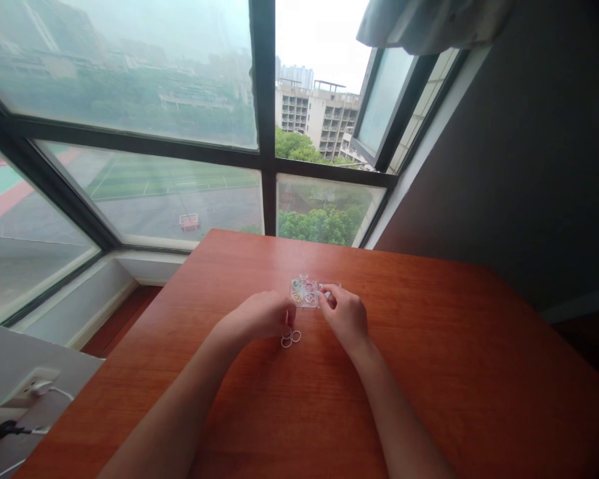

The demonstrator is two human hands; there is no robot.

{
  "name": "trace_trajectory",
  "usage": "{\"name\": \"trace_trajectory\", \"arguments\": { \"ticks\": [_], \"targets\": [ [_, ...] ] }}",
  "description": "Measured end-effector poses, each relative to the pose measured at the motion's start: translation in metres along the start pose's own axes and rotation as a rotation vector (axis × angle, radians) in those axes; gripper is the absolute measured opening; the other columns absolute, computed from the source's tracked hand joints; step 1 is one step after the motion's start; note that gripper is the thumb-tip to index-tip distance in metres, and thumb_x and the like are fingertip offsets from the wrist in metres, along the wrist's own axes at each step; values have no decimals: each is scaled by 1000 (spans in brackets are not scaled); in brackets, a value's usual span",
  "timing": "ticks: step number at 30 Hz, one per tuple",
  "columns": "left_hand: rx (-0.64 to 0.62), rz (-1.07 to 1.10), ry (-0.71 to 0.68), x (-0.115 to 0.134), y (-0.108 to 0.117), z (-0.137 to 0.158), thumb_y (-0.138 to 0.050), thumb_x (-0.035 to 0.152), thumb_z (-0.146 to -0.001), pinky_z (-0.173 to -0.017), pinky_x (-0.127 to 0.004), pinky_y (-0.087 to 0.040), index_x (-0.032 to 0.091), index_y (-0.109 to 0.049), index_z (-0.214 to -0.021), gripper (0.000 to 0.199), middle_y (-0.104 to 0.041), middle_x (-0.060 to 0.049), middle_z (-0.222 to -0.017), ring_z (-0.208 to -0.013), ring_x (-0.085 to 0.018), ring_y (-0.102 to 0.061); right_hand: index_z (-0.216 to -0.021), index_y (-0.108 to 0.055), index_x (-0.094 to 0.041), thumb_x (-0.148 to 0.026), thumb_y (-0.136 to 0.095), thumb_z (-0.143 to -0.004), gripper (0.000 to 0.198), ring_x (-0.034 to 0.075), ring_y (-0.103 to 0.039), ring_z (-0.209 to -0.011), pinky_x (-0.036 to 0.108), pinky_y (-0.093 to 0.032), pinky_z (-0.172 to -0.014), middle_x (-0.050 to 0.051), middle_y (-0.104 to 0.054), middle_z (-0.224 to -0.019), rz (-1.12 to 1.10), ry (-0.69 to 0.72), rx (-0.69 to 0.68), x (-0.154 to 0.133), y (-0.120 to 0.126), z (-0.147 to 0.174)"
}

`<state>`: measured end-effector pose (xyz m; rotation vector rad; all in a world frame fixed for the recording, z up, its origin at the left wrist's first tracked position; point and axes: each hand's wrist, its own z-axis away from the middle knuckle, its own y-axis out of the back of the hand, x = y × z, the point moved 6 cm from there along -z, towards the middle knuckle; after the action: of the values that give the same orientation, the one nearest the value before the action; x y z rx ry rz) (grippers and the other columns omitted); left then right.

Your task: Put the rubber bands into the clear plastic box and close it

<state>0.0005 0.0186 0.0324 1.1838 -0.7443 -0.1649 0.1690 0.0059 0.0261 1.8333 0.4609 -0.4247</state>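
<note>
A small clear plastic bag (304, 291) holding several small coloured rings lies on the red-brown wooden table (429, 372). My right hand (345, 313) pinches the bag's right edge with thumb and forefinger. My left hand (262, 314) rests on the table just left of the bag, fingers curled down. Under its fingertips lie a few small white rings (290, 338) loose on the wood. Whether the left fingers grip one of them I cannot tell.
A large window (170, 133) rises behind the table's far edge, with one pane open at the upper right. A dark wall (539, 166) stands to the right. At the lower left sits a white power strip (14, 399) with plugged cables.
</note>
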Motion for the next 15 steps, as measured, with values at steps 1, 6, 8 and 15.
{"name": "trace_trajectory", "arguments": {
  "ticks": [1, 6, 8, 15],
  "targets": [
    [-8, 1, -2, 1, -1, 0, -69, 20, -63, -48, -20, -29, 25, -70, -68, 7, -68, 3, -67, -56, -12, -57, -88, -70, -25, -31, -55, -86, 16, 13, -57, -62, 22, -35, -61, -1, -66, -67, 5, 4, -5, 0, 0, 0],
    [1, -57, -8, 5, -5, -3, -62, 16, -66, -49, -22, -30, 23, -68, -64, 10, -66, 2, -64, -54, -12, -53, -90, -71, -25, -29, -56, -85, 16, 14, -59, -65, 22, -34, -60, -1, -67, -70, 16, 8, -21, 1, -2, 0],
    [-1, -65, -13, 6, -7, -3, -60, 16, -67, -49, -23, -30, 23, -68, -64, 11, -65, 2, -63, -52, -12, -51, -90, -71, -25, -29, -56, -85, 16, 14, -59, -66, 22, -34, -60, -1, -68, -71, 21, 2, -26, 1, -3, 0],
    [43, 51, -88, 13, 0, -7, -59, 17, -70, -52, -20, -33, 20, -65, -69, 7, -66, 1, -67, -57, -12, -54, -90, -71, -25, -28, -57, -86, 15, 14, -59, -66, 22, -34, -61, -1, -68, -72, 28, 7, -40, 0, 0, -1]
  ]
}}
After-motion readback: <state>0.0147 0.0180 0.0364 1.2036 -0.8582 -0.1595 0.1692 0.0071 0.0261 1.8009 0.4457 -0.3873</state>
